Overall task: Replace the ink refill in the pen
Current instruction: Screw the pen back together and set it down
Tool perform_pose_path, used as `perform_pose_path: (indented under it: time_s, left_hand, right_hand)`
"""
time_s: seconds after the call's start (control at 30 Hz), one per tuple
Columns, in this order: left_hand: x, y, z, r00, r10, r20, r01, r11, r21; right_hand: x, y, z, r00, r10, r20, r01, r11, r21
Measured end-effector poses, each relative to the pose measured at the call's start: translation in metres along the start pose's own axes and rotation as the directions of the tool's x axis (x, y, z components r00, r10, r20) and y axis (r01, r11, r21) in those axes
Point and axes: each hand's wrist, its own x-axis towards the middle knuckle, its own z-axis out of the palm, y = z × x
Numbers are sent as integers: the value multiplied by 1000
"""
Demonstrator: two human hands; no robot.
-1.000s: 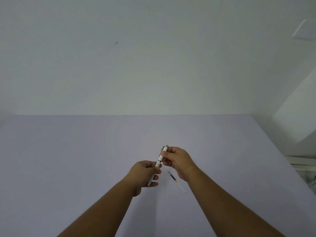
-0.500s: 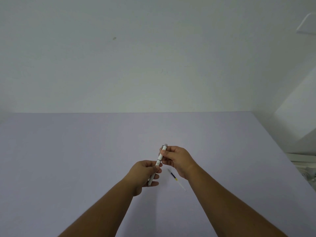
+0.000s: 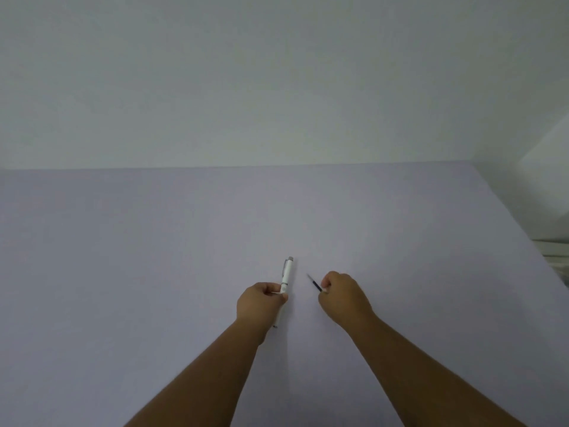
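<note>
A white pen (image 3: pixel 287 274) with a grey cap end points away from me, its tip showing below my fist near the table. My left hand (image 3: pixel 261 300) is closed around the pen's middle. To the right, my right hand (image 3: pixel 341 295) pinches a thin ink refill (image 3: pixel 314 283) with a dark section and a fine tip that points up and left. Most of the refill is hidden inside my fingers. The two hands are apart, with a gap of table between pen and refill.
A lavender table (image 3: pixel 154 257) fills the lower half of the view and meets a pale wall (image 3: pixel 277 87) at the back. The table's right edge (image 3: pixel 523 235) slants down to the right, with pale objects (image 3: pixel 557 254) beyond it.
My right hand let go of the pen's top and moved right and down onto the refill that lay on the table. The left hand keeps the pen. The camera tilted down.
</note>
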Motion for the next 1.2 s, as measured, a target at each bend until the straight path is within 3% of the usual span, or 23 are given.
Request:
perform_pose_path:
  time_s: [0.47,1.2]
  left_hand:
    - [11,-10,24,994,11,-105,-5,998,57]
    - [18,-12,27,991,8,-130,12,989,150]
  right_hand:
    - [0,-5,25,1000,-4,-1,4,997,77]
    - [-6,-12,27,1000,-20,12,19,995,101]
